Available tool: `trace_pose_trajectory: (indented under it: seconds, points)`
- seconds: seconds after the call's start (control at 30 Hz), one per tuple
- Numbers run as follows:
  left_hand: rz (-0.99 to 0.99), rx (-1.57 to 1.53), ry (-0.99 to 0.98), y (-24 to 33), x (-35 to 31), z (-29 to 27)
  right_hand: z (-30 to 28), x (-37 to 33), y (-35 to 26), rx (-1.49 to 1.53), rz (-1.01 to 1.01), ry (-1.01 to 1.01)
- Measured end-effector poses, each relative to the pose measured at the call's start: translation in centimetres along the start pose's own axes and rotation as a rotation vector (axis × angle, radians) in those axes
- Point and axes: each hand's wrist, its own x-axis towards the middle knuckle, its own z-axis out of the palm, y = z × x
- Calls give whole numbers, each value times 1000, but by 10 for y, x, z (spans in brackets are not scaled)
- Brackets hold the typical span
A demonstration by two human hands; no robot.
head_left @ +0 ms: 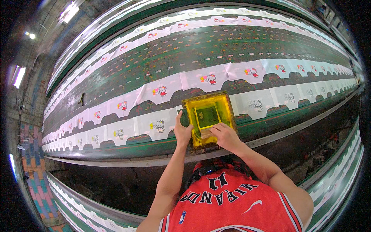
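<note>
A yellow-stained printing screen (231,109) lies over the near row of white fabric pieces, with yellow ink inside its raised frame. My left hand (182,130) grips the left side of the frame, its index finger stretched along the edge and the thumb on the inner side. Inside the frame, my right hand (226,136) is closed on a squeegee (206,133) with a pale wooden handle, near the lower part of the screen. The squeegee's lower edge is hidden. Left of the screen, a fabric piece (148,125) carries a cartoon cat print with yellow balloons.
The long green printing table (154,149) stretches to both sides, with a metal rail (116,163) along its near edge. Farther back runs a row of pink pieces (185,82) with coloured prints. A small dark object (81,99) lies at the left. Another table (89,208) stands behind me.
</note>
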Motion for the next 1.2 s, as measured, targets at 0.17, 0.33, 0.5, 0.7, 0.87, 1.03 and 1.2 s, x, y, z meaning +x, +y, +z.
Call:
trace_pose_trajectory:
  seconds: [0.17,0.33,0.5,0.7,0.87,1.03,1.2]
  points:
    - [73,94,23,-14,2,3,-3,-17,-6,-6,28,-48]
    - [78,103,17,-2,2,-1,12,-13,8,-25,-67,53]
    - [228,157,58,-24,8,4,27,66,54,-23,1,74]
    - [-84,-101,-96,8,3,-5,17,111,65,-20,85,49]
    - [1,15,-37,-15,2,-1,23,51,37,-22,91,-18]
    - [-23,44,2,-9,1,3,4,-7,2,-15,19,-31]
    - [130,-48,86,24,-9,24,-25,-3,20,28,7,-19]
